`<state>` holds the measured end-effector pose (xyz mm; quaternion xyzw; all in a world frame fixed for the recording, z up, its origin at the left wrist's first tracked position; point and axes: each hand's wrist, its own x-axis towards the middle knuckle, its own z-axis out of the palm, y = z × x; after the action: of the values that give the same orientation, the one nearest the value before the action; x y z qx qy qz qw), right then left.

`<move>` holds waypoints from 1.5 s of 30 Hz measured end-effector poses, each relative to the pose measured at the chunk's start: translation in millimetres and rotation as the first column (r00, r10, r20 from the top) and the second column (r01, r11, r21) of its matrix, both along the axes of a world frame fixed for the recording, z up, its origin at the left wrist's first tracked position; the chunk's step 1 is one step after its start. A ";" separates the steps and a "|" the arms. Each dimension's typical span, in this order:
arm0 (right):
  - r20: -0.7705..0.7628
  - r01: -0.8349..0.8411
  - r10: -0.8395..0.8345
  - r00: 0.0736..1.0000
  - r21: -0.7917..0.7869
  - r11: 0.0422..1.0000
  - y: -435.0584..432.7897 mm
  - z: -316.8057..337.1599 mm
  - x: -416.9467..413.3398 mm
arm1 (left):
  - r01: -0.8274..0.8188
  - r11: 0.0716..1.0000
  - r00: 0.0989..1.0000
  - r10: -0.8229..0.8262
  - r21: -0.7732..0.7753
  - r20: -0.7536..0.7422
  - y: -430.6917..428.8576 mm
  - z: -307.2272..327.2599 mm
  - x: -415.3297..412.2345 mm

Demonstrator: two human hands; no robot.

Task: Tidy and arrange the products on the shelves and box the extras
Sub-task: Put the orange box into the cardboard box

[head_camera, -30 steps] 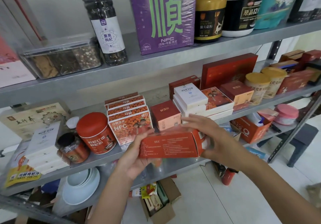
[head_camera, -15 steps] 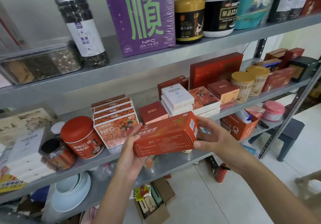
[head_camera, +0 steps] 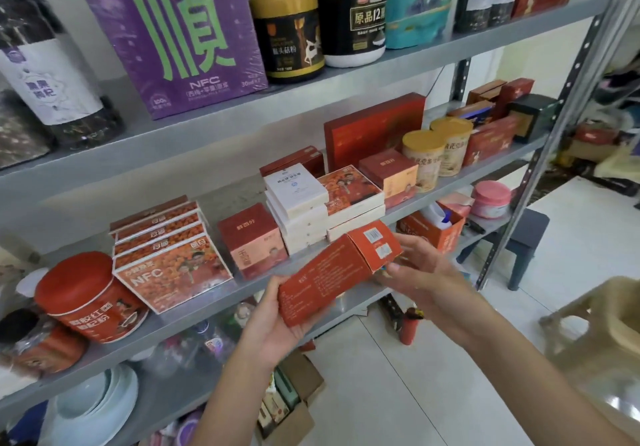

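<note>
My left hand (head_camera: 277,324) cups the lower end of the long orange-red cardboard carton (head_camera: 329,279), fingers curled under it and thumb along its side. My right hand (head_camera: 426,279) pinches the raised end, thumb just below the barcoded flap and fingers behind. Half a second ago I held this carton level, its printed front facing me. Now it has rolled onto the fine-print side and its right end has tipped up towards the shelving. It is in the air, just in front of the grey metal middle shelf (head_camera: 207,310) and touching nothing there. I read that as checking the carton before deciding where it goes: it is neither shelved nor boxed. Below, an open brown cardboard box (head_camera: 298,407) sits on the floor. Behind the carton stand a square red box (head_camera: 252,241) and a stack of flat white boxes (head_camera: 298,210), with bare shelf in front of them.
</note>
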<state>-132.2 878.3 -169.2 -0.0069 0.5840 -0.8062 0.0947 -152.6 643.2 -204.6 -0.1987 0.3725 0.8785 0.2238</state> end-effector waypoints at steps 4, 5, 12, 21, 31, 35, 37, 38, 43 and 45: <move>-0.098 0.040 -0.014 0.995 0.271 0.962 39.0 -3.2 4.0 | 0.338 0.941 0.938 -0.337 0.005 0.087 26.9 -7.0 -4.1; -0.104 0.046 -0.016 0.994 0.289 0.956 49.3 -5.3 5.0 | 0.410 0.912 0.907 -0.408 -0.004 0.102 33.9 -8.4 -5.5; 0.020 0.446 -0.471 0.882 0.288 0.848 109.5 -20.5 6.0 | 0.642 0.549 0.598 -0.795 -0.535 -0.097 82.1 -9.1 -25.4; 0.234 0.607 -0.652 0.721 0.241 0.758 166.1 -44.2 12.8 | 0.506 0.741 0.768 -0.620 -0.441 -0.161 183.3 -0.5 -78.6; -0.492 0.543 -0.566 0.662 0.835 -0.090 241.9 -59.8 11.4 | 0.765 0.550 0.618 -0.774 -0.335 0.139 329.2 2.9 -148.9; -0.651 0.476 -0.408 0.640 0.753 -0.455 278.7 -60.7 7.6 | 0.831 0.450 0.527 -0.826 -0.327 0.202 382.4 -0.5 -172.1; -0.669 0.454 -0.410 0.620 0.732 -0.507 297.5 -64.4 8.9 | 0.853 0.409 0.484 -0.853 -0.324 0.195 411.1 -5.7 -180.8; -0.670 0.442 -0.399 0.626 0.727 -0.526 305.1 -66.9 9.4 | 0.861 0.385 0.458 -0.870 -0.333 0.180 425.9 -8.9 -183.5; -0.568 0.304 -0.284 0.772 0.723 -0.620 336.9 -86.0 15.9 | 0.894 0.185 0.287 -0.936 -0.408 0.205 492.5 -28.3 -177.4; -0.551 0.289 -0.395 0.735 0.781 -0.553 355.4 -93.8 25.8 | 0.899 0.072 0.171 -0.966 -0.431 0.195 518.7 -36.7 -172.3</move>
<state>-106.3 1233.7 -263.0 0.3111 0.9223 0.0544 -0.2229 -324.9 1161.9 -241.3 0.1038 0.6196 0.4241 0.6523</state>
